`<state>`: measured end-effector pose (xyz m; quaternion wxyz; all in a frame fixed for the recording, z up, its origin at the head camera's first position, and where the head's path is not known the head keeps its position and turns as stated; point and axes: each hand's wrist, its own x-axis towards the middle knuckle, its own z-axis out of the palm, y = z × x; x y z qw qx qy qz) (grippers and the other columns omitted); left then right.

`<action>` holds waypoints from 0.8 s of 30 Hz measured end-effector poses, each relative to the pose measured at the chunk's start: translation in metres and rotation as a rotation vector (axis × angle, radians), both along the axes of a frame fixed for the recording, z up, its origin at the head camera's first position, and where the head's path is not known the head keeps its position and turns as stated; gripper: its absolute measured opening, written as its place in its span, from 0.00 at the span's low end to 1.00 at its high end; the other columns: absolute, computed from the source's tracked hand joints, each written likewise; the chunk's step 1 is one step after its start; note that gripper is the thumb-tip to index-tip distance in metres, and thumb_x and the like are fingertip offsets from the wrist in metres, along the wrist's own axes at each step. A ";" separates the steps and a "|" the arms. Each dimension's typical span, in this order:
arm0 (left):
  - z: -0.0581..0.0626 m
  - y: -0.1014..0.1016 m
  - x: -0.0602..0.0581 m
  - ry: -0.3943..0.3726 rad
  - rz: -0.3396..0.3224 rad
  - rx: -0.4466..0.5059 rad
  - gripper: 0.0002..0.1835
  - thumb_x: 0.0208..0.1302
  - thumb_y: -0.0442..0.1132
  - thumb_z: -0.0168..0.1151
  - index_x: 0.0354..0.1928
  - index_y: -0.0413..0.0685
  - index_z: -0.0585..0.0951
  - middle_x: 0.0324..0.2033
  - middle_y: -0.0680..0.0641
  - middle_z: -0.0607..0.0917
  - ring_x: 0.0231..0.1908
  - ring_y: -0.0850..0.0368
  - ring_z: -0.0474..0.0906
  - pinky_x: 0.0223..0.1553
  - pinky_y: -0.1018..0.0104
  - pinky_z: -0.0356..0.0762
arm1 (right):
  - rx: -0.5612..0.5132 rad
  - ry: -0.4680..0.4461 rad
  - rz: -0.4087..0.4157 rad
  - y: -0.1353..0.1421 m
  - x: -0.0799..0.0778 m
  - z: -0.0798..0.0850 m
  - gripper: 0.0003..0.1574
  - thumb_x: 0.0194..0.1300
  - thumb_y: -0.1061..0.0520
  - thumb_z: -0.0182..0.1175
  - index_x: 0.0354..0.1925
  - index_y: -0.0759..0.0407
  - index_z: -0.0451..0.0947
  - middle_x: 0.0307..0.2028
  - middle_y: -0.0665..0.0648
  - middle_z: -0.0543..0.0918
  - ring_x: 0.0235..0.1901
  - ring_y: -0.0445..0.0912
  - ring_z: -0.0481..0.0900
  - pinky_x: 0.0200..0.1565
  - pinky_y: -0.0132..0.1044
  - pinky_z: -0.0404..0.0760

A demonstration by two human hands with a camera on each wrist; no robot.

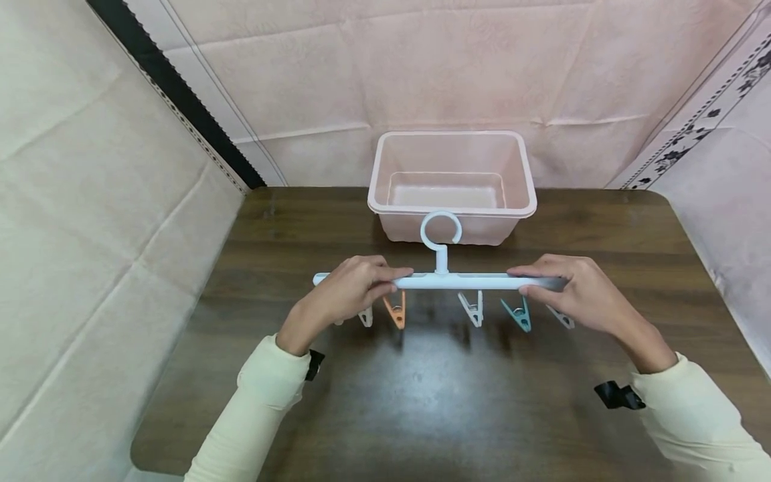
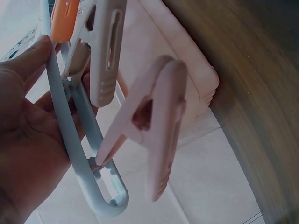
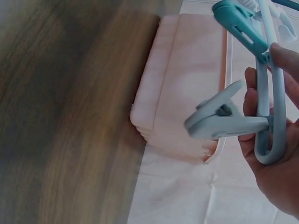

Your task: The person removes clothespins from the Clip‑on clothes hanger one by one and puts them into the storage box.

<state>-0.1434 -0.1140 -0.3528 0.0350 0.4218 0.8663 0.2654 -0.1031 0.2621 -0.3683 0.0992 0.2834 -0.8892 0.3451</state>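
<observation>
A light blue clip hanger (image 1: 466,281) is held level above the table, its round hook (image 1: 424,234) pointing up. My left hand (image 1: 352,288) grips the left part of the bar, thumb and fingers on either side of it. On the right end, my right hand (image 1: 572,288) pinches the bar the same way. Clothespins hang along the bar: a pink one (image 2: 166,126) at the left end, a beige one (image 2: 108,56), an orange one (image 1: 395,312), a white one (image 1: 476,310), a teal one (image 1: 521,318) and a grey one (image 3: 224,126) at the right end.
Behind the hanger, a pink plastic basin (image 1: 452,227) stands at the table's far edge; the hook overlaps its front wall in the head view. The dark wooden table (image 1: 421,415) has rounded corners. Pale cloth (image 1: 452,67) surrounds it at the back and sides.
</observation>
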 end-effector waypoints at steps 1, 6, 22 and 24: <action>0.000 0.000 0.000 -0.001 -0.003 0.000 0.20 0.67 0.31 0.66 0.61 0.44 0.82 0.33 0.52 0.81 0.27 0.63 0.72 0.30 0.68 0.72 | -0.003 -0.004 -0.002 0.000 0.000 0.000 0.24 0.55 0.65 0.75 0.51 0.49 0.88 0.35 0.39 0.83 0.24 0.36 0.71 0.28 0.28 0.67; 0.000 -0.001 0.002 0.000 -0.020 0.003 0.21 0.67 0.30 0.65 0.62 0.43 0.81 0.35 0.50 0.82 0.27 0.63 0.71 0.28 0.69 0.72 | -0.013 -0.007 -0.005 0.001 -0.001 0.001 0.25 0.55 0.65 0.75 0.51 0.47 0.88 0.36 0.38 0.83 0.23 0.36 0.71 0.28 0.27 0.67; 0.004 -0.007 0.002 0.022 -0.027 0.032 0.20 0.68 0.31 0.65 0.61 0.44 0.82 0.32 0.53 0.80 0.28 0.63 0.70 0.28 0.68 0.72 | -0.009 0.012 -0.028 0.001 -0.002 0.013 0.26 0.54 0.65 0.76 0.51 0.48 0.87 0.38 0.41 0.85 0.28 0.37 0.75 0.32 0.26 0.70; 0.004 -0.007 0.001 0.034 -0.028 0.035 0.20 0.68 0.31 0.65 0.61 0.44 0.82 0.32 0.54 0.80 0.28 0.63 0.70 0.29 0.68 0.71 | -0.022 0.017 -0.035 0.002 -0.002 0.014 0.25 0.55 0.66 0.75 0.51 0.49 0.87 0.38 0.42 0.85 0.30 0.37 0.76 0.34 0.26 0.71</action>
